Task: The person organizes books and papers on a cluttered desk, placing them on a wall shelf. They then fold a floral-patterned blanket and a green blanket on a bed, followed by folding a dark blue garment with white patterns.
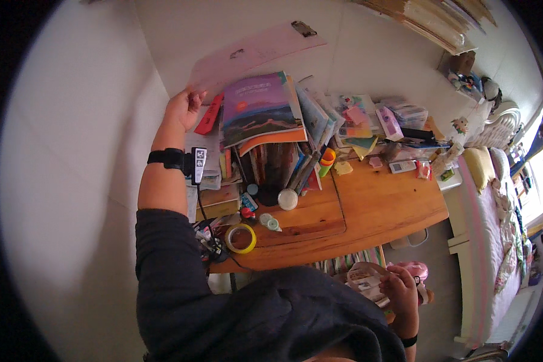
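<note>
My left hand (186, 110) is raised by the wall at the far left, its fingers closed on the near corner of a translucent pink clipboard (253, 51). The clipboard slants up to the right, with a dark metal clip at its far end. Just below it stands a stack of books, topped by a purple book (262, 108) with mountains on its cover. Beside my left wrist leans a red packet (210, 114). Low on the right, past the desk's front edge, my right hand (399, 289) has its fingers pinched together; what they hold, if anything, I cannot make out.
The wooden desk (380, 196) carries a yellow tape roll (241, 239), a round clear-lidded jar (288, 199) and an orange-and-green cup (326, 161). Papers and boxes crowd its back right. A bed (485, 241) stands at the right. A cable runs from my left wrist device (198, 166).
</note>
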Action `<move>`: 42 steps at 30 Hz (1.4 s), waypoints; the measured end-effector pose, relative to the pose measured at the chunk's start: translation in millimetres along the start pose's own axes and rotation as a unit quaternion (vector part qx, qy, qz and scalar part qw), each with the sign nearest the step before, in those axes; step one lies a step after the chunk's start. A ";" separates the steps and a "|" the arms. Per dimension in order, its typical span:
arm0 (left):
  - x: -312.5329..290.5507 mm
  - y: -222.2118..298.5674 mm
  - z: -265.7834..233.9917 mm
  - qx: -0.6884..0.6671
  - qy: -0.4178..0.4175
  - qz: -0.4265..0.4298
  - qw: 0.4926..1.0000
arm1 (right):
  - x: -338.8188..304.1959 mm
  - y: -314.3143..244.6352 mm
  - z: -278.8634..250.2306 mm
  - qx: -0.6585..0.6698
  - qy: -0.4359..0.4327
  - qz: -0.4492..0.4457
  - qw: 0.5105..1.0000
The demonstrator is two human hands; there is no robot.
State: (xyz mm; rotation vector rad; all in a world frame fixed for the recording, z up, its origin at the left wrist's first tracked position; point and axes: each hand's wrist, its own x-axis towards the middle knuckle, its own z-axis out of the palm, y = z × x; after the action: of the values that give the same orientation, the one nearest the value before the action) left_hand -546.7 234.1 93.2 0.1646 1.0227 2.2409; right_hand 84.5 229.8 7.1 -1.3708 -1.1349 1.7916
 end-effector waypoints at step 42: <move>-55.1 -131.9 22.6 0.832 -0.167 0.315 0.426 | 179.5 94.9 -0.6 0.380 0.043 0.127 0.915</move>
State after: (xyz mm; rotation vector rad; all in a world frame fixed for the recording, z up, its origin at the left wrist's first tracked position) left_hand -427.6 277.2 23.1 1.9297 2.7313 0.4522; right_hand 37.8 340.5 -156.6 -1.1131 -0.1419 2.0120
